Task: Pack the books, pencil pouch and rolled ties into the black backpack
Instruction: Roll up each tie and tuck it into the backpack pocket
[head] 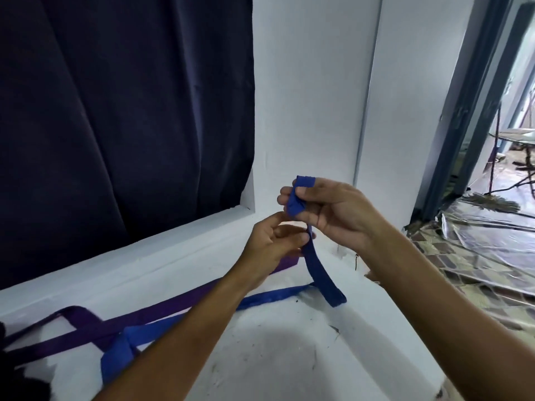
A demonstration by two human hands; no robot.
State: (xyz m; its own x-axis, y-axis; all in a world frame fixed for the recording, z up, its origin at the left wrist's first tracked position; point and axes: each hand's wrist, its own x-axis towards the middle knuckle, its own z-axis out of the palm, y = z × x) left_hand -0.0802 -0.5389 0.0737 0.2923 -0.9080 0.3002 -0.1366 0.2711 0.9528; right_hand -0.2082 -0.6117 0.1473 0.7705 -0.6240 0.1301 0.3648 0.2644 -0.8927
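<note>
Pinching the long blue cloth tie [311, 257] (top end rolled), right hand [327, 206] grips at 12 o'clock, left hand [275, 244] at 6.

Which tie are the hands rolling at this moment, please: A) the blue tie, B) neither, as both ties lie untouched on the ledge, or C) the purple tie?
A: the right hand pinches the rolled end of the blue tie while the left hand holds its strip; the purple tie lies on the white ledge.
</note>
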